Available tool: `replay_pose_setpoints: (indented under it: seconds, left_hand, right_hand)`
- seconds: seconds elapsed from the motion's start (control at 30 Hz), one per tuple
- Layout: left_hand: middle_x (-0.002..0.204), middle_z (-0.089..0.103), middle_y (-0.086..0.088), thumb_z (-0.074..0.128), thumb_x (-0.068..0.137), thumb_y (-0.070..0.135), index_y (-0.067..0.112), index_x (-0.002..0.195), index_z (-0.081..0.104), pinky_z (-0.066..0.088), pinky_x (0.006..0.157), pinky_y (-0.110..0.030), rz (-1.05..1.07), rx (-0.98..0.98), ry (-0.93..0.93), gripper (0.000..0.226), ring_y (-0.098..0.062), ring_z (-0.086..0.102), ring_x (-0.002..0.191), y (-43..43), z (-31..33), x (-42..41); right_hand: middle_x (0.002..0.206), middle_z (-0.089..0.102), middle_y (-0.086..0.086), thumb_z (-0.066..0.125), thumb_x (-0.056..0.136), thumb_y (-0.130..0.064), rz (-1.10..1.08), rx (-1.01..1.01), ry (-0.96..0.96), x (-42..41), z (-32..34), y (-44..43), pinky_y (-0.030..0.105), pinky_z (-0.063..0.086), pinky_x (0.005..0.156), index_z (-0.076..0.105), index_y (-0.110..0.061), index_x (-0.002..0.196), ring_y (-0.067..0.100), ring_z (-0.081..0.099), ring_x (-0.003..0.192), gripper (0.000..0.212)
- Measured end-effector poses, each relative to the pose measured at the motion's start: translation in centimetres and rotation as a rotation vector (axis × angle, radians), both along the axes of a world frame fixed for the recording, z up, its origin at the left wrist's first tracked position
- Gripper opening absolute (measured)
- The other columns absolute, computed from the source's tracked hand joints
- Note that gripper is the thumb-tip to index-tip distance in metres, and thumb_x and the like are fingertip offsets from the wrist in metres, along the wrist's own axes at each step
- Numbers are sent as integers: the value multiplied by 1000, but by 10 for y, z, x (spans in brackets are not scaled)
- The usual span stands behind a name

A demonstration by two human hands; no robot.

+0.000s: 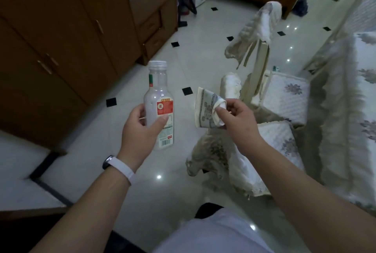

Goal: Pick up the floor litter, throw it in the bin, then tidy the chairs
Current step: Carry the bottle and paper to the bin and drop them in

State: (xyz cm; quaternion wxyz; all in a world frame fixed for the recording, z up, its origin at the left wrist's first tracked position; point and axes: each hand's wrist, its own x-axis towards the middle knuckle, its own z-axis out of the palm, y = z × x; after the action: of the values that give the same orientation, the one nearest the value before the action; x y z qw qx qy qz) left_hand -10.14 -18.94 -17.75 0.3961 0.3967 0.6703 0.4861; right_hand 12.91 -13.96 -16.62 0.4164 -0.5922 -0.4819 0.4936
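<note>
While the left hand (140,128) grips the bottle (159,106) — right hand (236,119) pinches napkin (207,108).

A single wide-angle camera sits on the person's head, facing forward and steeply down. Nearest the lens, low in the frame, are the person's white shirt (213,232) and both forearms. The left hand (140,128) with a bottle (158,90) and the right hand (236,118) with a folded napkin (205,110) sit close, mid-frame. Beyond lies the tiled floor (175,171), with wardrobes (61,39) bowed along the left edge and covered chairs (282,98) on the right.
</note>
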Motion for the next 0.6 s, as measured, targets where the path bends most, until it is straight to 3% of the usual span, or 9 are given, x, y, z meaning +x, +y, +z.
replay_pose_setpoints:
  seconds: [0.2,0.33,0.6]
  left_hand:
    - [113,68,9,75,85,31,23,126,57,59,77,-31,29,-36,18,45,-12,68,99,51,-11,-27]
    - [114,67,10,75,86,31,26,127,57,59,81,-34,73,-90,27,45,-14,68,101,98,-19,-46]
    - [117,68,5,77,84,30,24,126,57,59,87,-48,77,-142,72,47,-17,69,102,190,-16,-67]
  right_hand:
    - [94,71,6,66,90,-20,33,-14,6,-30,-22,61,39,61,75,67,-17,105,23,70,89,16]
    - [89,69,2,65,90,-16,47,-57,78,-52,-36,114,32,60,71,67,-24,95,15,69,83,10]
    - [96,69,9,66,89,-18,38,-82,141,-64,-47,213,37,60,72,67,-27,92,19,69,85,11]
